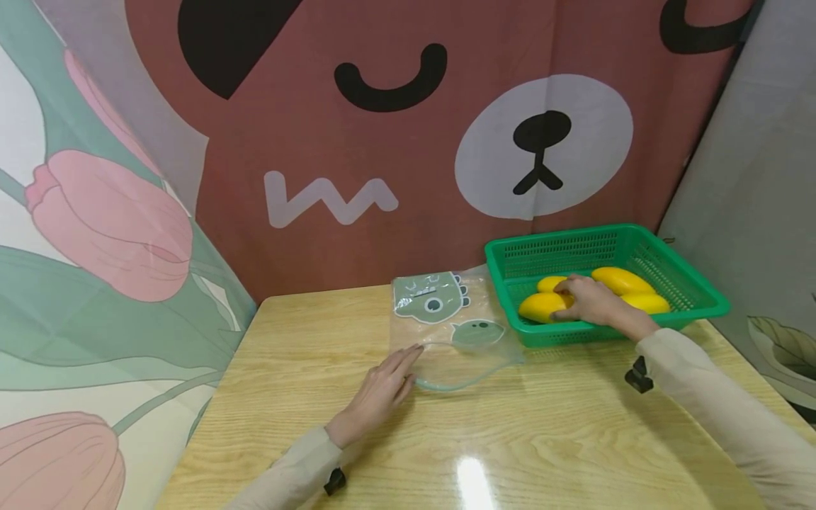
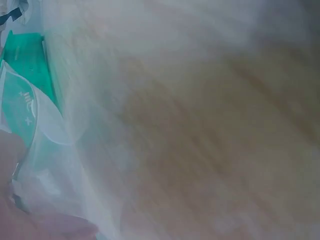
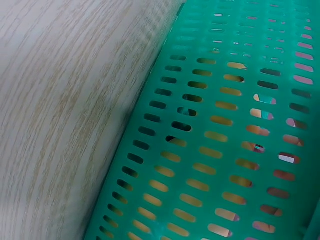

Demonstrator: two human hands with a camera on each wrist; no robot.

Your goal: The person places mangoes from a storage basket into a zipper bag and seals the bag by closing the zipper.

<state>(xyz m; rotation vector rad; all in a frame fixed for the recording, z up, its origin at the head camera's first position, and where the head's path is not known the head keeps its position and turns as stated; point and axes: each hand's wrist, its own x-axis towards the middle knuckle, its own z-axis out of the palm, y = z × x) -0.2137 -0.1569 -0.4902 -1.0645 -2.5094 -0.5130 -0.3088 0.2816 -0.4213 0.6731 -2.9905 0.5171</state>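
My left hand [image 1: 379, 393] is at the left side of a clear plastic bag [image 1: 462, 365], pinching the edge of its mouth, which gapes toward me. The bag lies flat on the table and bears green cartoon animal prints. In the left wrist view, blurred fingers [image 2: 47, 225] touch the see-through plastic. My right hand [image 1: 596, 301] reaches into a green basket [image 1: 691, 312], its thumb and fingers around a yellow mango [image 1: 538, 309] at the near left. The basket wall [image 3: 200, 150] hides this hand in the right wrist view.
More yellow mangoes [image 1: 621, 280] lie in the basket, beside and behind the right hand. The basket stands at the back right of the wooden table [image 1: 306, 354]. A cloth with a bear face [image 1: 408, 156] hangs behind the table, and a flowered cloth [image 1: 115, 227] hangs at the left.
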